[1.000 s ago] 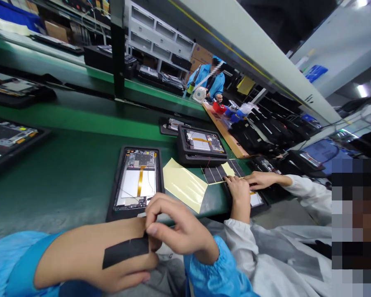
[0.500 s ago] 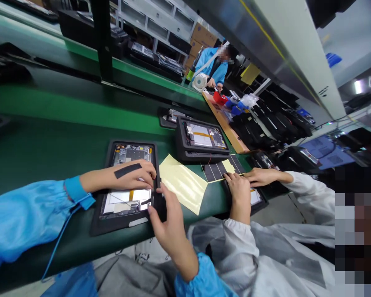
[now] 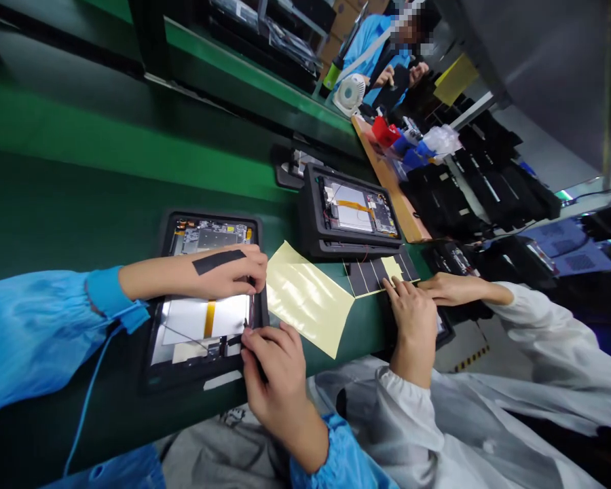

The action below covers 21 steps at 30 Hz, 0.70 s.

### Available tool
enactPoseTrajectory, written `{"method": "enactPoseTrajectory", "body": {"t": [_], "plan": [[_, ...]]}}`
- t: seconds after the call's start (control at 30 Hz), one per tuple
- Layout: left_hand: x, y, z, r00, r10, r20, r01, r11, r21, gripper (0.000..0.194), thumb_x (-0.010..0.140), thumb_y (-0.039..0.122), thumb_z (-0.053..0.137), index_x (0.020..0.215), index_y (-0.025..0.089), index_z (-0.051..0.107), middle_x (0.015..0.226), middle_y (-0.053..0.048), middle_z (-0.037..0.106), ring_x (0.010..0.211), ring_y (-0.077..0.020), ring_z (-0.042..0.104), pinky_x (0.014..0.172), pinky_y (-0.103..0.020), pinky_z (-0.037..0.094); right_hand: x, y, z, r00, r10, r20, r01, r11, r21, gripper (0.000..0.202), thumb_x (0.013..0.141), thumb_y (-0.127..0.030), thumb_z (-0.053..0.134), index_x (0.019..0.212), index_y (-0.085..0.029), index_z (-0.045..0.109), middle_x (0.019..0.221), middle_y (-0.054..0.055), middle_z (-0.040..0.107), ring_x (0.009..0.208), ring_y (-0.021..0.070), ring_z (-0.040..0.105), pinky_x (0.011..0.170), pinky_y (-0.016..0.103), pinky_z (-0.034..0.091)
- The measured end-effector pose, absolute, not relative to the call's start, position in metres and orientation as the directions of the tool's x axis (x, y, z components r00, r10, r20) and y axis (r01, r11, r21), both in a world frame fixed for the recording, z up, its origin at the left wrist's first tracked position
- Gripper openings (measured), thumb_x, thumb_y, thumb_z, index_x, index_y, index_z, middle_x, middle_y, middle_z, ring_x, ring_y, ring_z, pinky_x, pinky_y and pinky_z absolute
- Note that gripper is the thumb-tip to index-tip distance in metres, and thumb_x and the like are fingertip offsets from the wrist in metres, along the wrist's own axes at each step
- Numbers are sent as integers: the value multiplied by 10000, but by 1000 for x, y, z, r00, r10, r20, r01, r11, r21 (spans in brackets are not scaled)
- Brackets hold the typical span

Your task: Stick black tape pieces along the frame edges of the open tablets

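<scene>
An opened tablet (image 3: pixel 188 322), its battery and circuit board bare, lies in a black foam tray (image 3: pixel 157 367). My left hand (image 3: pixel 234 272) rests across the tablet's middle with its fingers curled down at the right edge; a black strip (image 3: pixel 218 261) is stuck to the back of this hand. What those fingertips hold, if anything, is hidden. At the tablet's lower right edge my right hand (image 3: pixel 280 380) pinches with thumb and index finger, close to a small dark part too small to name. Beside both hands lies a glossy yellow sheet (image 3: pixel 310 295).
Behind the sheet, another opened tablet (image 3: pixel 354 207) sits on stacked foam trays (image 3: pixel 316 238). Black strips on a backing sheet (image 3: pixel 369 275) lie under a co-worker's hands (image 3: pixel 412 319) at right. Across the bench, another person (image 3: pixel 371 41) works near a white fan (image 3: pixel 349 92).
My right hand's fingers have closed to a pinch at the tablet's lower right edge. My left fingers are more curled. The view has shifted, and the far person now holds up a dark object.
</scene>
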<state>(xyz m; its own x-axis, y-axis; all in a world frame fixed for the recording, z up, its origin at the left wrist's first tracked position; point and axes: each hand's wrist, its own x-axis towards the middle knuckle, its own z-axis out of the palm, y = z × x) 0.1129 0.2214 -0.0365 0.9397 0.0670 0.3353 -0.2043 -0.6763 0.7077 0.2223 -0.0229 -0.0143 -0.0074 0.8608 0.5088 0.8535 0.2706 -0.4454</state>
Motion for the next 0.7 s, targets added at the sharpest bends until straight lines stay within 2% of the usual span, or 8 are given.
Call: {"method": "enactPoseTrajectory", "body": {"t": [0.07,0.17,0.23,0.3,0.43,0.6,0.7], "plan": [[112,221,-39,928,76,364,-226,-660,716,152,999,123,590,974,223,702,967,-21,701,968,-216,570,875,-302,397,223,-24,-14,-16,868,496,854,270,-444,358,1006,-83,584,1344,-177,653,1079,72,838,1101,220,769,1138,422,513],[111,220,-38,914,43,404,-281,-650,706,211,1019,87,522,1027,219,685,991,-28,710,971,-217,575,878,-303,411,222,-25,-12,-7,884,467,862,242,-445,372,999,-75,581,1352,-174,645,1084,57,837,1284,217,724,1308,431,343],[110,217,-35,906,-9,424,-318,-676,664,276,997,32,473,1001,221,674,991,-38,703,959,-224,575,872,-316,418,218,-26,-10,24,901,433,870,195,-453,402,994,-69,580,1378,-178,630,1081,48,833,1367,227,682,1365,471,224],[109,214,-32,897,-82,435,-356,-718,599,325,931,-32,461,962,226,657,983,-41,696,948,-232,576,863,-332,419,214,-28,-7,60,916,397,875,143,-462,435,989,-62,578,1405,-183,611,1094,50,828,1420,242,646,1378,518,175],[108,211,-32,879,-141,456,-396,-748,533,344,835,-88,499,903,226,623,941,-35,686,905,-234,588,822,-338,422,208,-28,-1,84,934,347,873,99,-477,435,991,-43,549,1402,-175,608,1172,88,812,1443,248,630,1364,556,235],[110,216,-31,851,-129,510,-423,-743,518,343,889,-77,486,875,224,650,906,-35,669,877,-220,588,803,-328,424,211,-26,2,-10,959,284,867,150,-475,504,987,-51,512,1483,-131,561,1299,161,765,1410,269,652,1289,565,412],[110,223,-25,854,-116,507,-400,-769,498,331,898,-73,457,829,206,623,897,-47,674,850,-217,591,778,-324,433,213,-25,3,-30,968,249,850,156,-503,511,984,-54,497,1486,-123,555,1306,174,754,1413,291,647,1259,582,453]]}}
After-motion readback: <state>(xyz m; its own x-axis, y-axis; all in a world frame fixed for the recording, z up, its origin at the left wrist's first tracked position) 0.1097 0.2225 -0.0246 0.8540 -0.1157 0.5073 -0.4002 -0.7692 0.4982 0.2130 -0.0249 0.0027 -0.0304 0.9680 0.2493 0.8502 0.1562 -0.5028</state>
